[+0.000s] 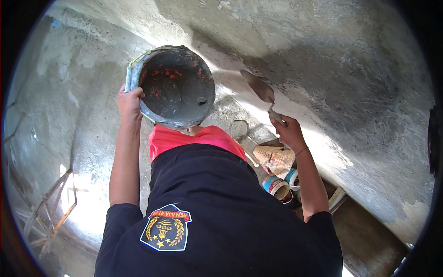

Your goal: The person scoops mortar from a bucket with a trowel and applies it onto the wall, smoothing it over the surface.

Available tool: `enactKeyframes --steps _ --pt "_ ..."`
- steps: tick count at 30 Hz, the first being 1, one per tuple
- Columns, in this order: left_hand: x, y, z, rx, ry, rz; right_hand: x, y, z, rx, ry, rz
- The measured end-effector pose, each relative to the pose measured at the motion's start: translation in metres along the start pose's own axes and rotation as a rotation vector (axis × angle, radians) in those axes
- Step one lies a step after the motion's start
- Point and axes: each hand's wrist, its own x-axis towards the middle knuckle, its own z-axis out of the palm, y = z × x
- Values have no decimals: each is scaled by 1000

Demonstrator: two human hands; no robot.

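My left hand (pixel 130 102) is closed on the rim of a round bucket (pixel 175 87), tilted so that its inside faces me. Grey mortar smears coat its inner wall, with reddish patches showing through and a small dark lump near the right side. A pale handle grip hangs at its left edge. In my right hand (pixel 290 131) is a pointed trowel (pixel 259 87), held by its handle. Its blade points up and to the left, close to the cement wall (pixel 341 87), where a broad darker patch spreads.
On the floor to the right lie a torn paper cement sack (pixel 275 159) and several paint cans (pixel 277 185). A frame of thin bars (pixel 53 214) stands at the lower left by another grey wall (pixel 60 115). Strong sunlight falls along the base of the right wall.
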Motion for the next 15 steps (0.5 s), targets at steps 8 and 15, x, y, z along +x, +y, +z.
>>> enactKeyframes --steps 8,15 --pt "3 3 4 18 -30 31 27 -4 -7 36 50 -120" --pt "4 5 5 -13 -35 18 27 28 6 -50 57 78"
